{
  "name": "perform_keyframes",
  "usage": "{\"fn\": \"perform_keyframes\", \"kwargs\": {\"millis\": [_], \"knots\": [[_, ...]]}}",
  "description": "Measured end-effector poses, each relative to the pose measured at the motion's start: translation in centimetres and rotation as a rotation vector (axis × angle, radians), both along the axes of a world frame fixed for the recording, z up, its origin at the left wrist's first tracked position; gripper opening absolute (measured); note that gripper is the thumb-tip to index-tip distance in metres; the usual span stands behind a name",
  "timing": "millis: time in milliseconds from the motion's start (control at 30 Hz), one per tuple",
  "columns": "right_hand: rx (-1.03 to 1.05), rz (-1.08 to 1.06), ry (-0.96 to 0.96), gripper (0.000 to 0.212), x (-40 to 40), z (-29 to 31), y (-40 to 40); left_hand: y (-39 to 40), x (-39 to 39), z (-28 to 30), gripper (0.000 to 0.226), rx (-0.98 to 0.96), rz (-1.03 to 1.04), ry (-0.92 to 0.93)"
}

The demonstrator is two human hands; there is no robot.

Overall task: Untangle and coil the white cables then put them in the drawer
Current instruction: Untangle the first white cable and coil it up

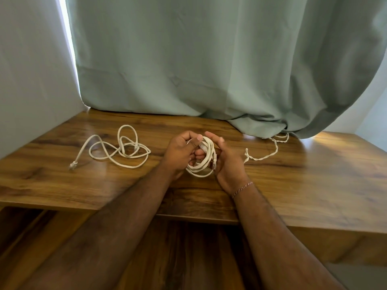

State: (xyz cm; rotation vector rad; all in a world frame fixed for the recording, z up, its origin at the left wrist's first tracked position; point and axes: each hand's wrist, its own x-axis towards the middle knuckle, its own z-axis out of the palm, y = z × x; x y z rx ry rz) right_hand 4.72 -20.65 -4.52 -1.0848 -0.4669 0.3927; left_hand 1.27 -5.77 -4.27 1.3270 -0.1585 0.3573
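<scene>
A coiled white cable (202, 167) hangs between my two hands above the middle of the wooden desk (293, 185). My left hand (181, 152) grips the coil's top with thumb and fingers. My right hand (226, 162) cups its right side, where a connector shows against the palm. A second white cable (123, 150) lies in loose tangled loops on the desk to the left, one plug end at the far left (73, 165). A thin twisted white cord (263, 154) lies to the right and runs under the curtain.
A green curtain (209, 70) hangs behind and drapes onto the desk's back right. A white wall (31, 80) borders the left side. Below the front edge an open wooden drawer (178, 254) sits under my forearms.
</scene>
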Motion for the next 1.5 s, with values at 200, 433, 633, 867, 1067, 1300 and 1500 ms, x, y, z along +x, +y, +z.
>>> {"fn": "perform_keyframes", "kwargs": {"millis": [200, 433, 633, 867, 1067, 1300, 1500], "knots": [[-0.164, -0.301, -0.243, 0.044, -0.1, -0.6, 1.1, 0.5, 0.7, -0.2, 0.015, 0.05, 0.184, -0.026], [-0.265, -0.381, -0.446, 0.071, 0.0, -0.8, 1.8, 0.1, 1.1, -0.7, 0.013, 0.032, 0.033, 0.009], [-0.348, -0.471, -0.556, 0.058, 0.1, -0.9, 1.5, 0.0, 1.7, -0.9, 0.028, 0.218, 0.289, 0.031], [-0.319, -0.411, -0.58, 0.048, -0.2, -0.6, 1.1, 0.1, 1.1, -0.4, 0.029, -0.059, 0.01, 0.12], [-0.257, -0.259, -0.479, 0.045, 0.1, -0.4, 0.5, 0.7, 1.2, -0.6, 0.034, -0.107, -0.11, 0.092], [-0.055, -0.075, -0.313, 0.048, -0.7, -0.3, 0.6, 0.6, 1.3, -0.5, 0.031, -0.079, 0.061, 0.081], [-0.474, -0.329, -0.696, 0.038, -1.3, -0.3, 1.4, 0.5, 1.4, -0.8, 0.025, -0.083, 0.087, 0.091]]}}
